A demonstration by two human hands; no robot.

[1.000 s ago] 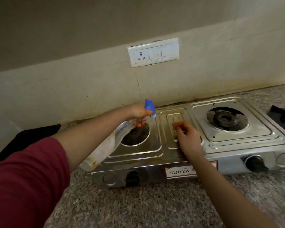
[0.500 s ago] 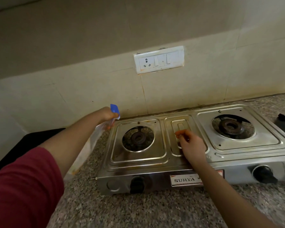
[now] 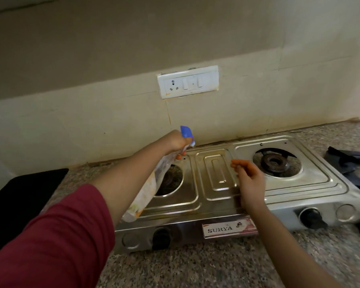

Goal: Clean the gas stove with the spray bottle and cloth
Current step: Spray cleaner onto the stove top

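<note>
Two-burner stainless-steel gas stove (image 3: 283, 191), labelled SURYA, on a speckled granite counter (image 3: 216, 267), back edge just beside the tiled wall (image 3: 92, 121), open counter in front. Clear plastic spray bottle with blue trigger head (image 3: 152, 183): gripped in the left hand (image 3: 176, 141), tilted over the left burner (image 3: 170, 180), contents not discernible; right hand (image 3: 249, 181) half open, holding nothing, above the centre panel. Periphery: black flat mat (image 3: 19, 200) left, dark blue cloth (image 3: 353, 163) touching the stove's right edge, white switch plate (image 3: 188, 82) on the wall.

The bottle (image 3: 148, 190) hides part of the left burner (image 3: 170, 179); the dark cloth (image 3: 353, 163) is cut by the right edge.
</note>
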